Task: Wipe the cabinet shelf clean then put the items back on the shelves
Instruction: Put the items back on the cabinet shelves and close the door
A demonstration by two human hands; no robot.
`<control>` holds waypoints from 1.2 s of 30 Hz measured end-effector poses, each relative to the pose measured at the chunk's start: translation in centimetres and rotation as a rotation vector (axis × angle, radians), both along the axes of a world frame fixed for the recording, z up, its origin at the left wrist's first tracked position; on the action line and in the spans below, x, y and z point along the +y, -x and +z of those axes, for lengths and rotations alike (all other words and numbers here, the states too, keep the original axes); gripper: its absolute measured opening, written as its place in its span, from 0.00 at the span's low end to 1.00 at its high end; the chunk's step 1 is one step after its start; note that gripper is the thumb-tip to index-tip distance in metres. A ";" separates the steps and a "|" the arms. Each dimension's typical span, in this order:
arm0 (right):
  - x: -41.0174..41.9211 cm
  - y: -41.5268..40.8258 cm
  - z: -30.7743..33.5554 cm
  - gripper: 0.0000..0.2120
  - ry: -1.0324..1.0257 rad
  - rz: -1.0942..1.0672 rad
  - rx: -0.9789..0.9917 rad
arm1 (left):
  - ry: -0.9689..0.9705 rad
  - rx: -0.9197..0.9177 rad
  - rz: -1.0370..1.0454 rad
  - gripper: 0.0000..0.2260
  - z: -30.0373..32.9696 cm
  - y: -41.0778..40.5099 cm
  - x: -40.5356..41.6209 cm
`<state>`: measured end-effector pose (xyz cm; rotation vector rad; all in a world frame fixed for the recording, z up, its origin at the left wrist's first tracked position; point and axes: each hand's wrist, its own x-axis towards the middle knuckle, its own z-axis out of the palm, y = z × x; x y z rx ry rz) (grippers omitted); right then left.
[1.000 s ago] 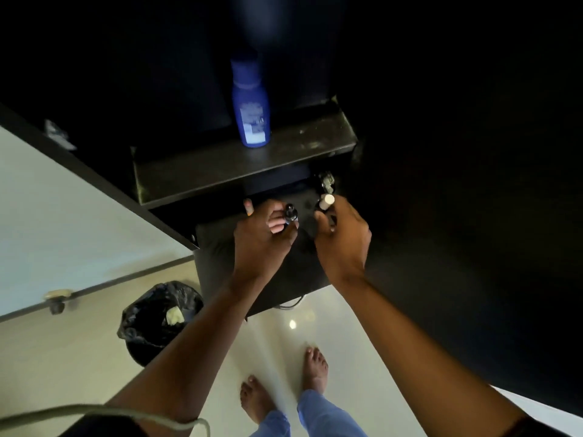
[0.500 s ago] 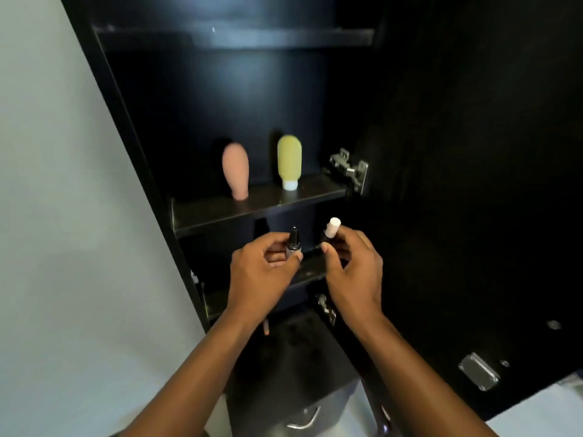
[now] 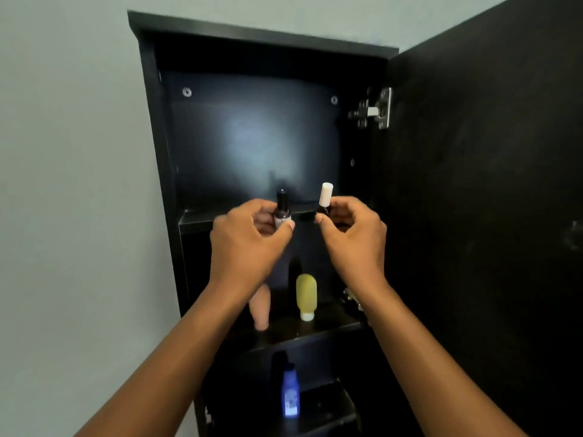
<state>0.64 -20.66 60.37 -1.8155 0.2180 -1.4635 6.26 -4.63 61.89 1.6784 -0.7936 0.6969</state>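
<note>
My left hand (image 3: 249,244) pinches a small dark bottle with a black cap (image 3: 281,209), held upright. My right hand (image 3: 351,238) pinches a small dark bottle with a white cap (image 3: 325,197), also upright. Both bottles are raised in front of the front edge of the top shelf (image 3: 202,220) of the tall black cabinet (image 3: 151,127). The top shelf surface itself shows nothing on it from this angle.
One shelf below stand a pink squeeze bottle (image 3: 261,313) and a yellow squeeze bottle (image 3: 306,296). Lower still a blue lotion bottle (image 3: 289,392) stands. The black cabinet door (image 3: 489,216) hangs open at the right on a metal hinge (image 3: 375,110). A pale wall (image 3: 72,184) is left.
Both hands rose with their small bottles from the bottom of the cabinet up to the top shelf's level. My view tilted up from the floor to the cabinet's top.
</note>
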 end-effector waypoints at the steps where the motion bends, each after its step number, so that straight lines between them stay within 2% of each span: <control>1: -0.5 -0.9 1.2 0.09 0.003 0.000 0.003 | -0.001 -0.010 0.039 0.11 1.1 -0.7 -0.2; 5: -2.4 -4.5 4.6 0.07 0.000 -0.009 0.058 | -0.059 -0.009 0.168 0.10 4.3 -3.7 -0.5; 10: -4.0 -7.8 6.7 0.08 0.008 -0.046 0.208 | -0.238 0.096 0.352 0.17 5.5 -7.9 0.0; 15: -4.9 -9.6 6.8 0.10 0.011 -0.082 0.339 | -0.368 0.136 0.487 0.12 5.3 -9.6 0.3; 21: -4.7 -9.9 6.5 0.12 0.035 -0.103 0.406 | -0.435 0.159 0.512 0.14 5.5 -10.2 0.1; 33: -3.8 -9.1 6.3 0.11 0.115 -0.168 0.489 | -0.441 0.176 0.507 0.12 5.4 -10.6 0.3; 36: -3.5 -8.5 6.1 0.13 0.138 -0.171 0.456 | -0.462 0.141 0.515 0.13 5.4 -10.1 0.7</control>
